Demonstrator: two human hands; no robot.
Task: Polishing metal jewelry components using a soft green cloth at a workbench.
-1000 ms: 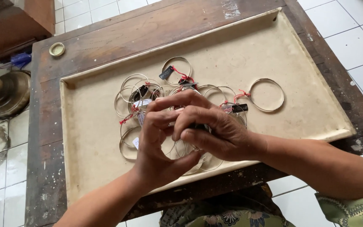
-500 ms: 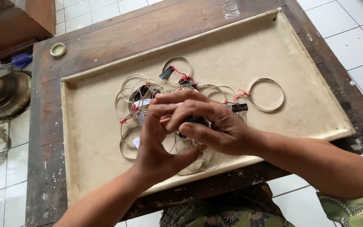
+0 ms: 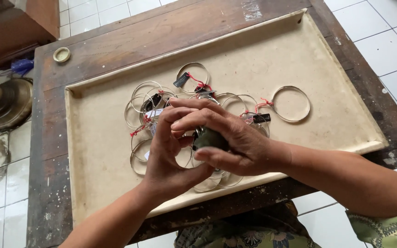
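Both my hands meet over the middle of a shallow cream tray [image 3: 327, 69]. My right hand [image 3: 235, 138] is curled around a small dark rounded object [image 3: 210, 138]. My left hand [image 3: 166, 156] cups up against it from the left, fingertips touching the right hand's fingers. Under and around the hands lie several thin metal bangles [image 3: 145, 98] with red strings and small dark tags. One bangle [image 3: 291, 104] lies apart to the right. What the left hand grips is hidden by the fingers.
The tray rests on a worn dark wooden table [image 3: 116, 41]. A small round lid [image 3: 61, 54] sits at the table's far left. A brass-coloured base [image 3: 5, 103] and a wooden box [image 3: 19, 23] stand on the white tiled floor to the left.
My right hand has turned slightly, so the dark object between its fingers shows more. The left fingers shifted a little against it. The bangles lie as before.
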